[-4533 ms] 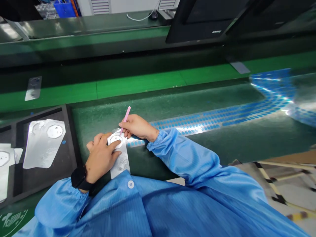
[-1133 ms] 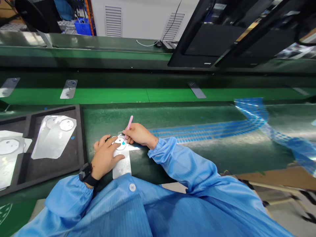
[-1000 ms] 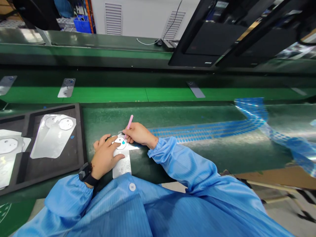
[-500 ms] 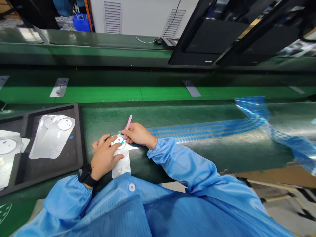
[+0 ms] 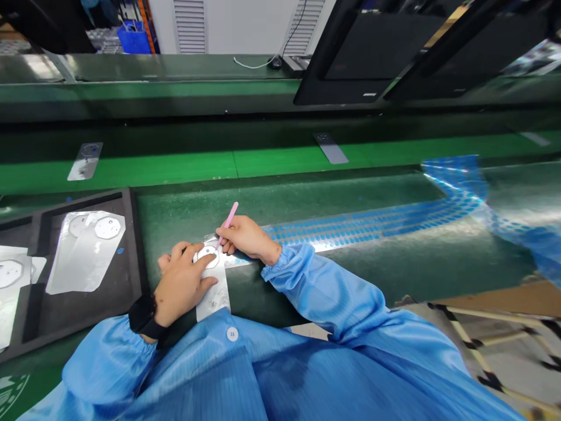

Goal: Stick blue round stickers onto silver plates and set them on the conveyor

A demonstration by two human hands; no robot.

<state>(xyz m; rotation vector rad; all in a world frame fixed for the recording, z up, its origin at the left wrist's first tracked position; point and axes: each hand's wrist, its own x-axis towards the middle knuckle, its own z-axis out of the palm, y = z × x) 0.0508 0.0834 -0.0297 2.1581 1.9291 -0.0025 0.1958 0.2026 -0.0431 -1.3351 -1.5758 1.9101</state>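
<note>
Your left hand (image 5: 182,286) is the nearer one: it lies open on the silver foil strip (image 5: 214,298), fingers spread and pressing beside its white round pad (image 5: 207,256). The strip rests on the green desk (image 5: 280,202), its long axis running from the pad back toward your body. Your right hand (image 5: 248,238) comes in from the right, fingers closed on 1 pair of pink tweezers (image 5: 228,217), their tips at the pad's upper right edge, just above a row of blue dots (image 5: 350,231).
</note>
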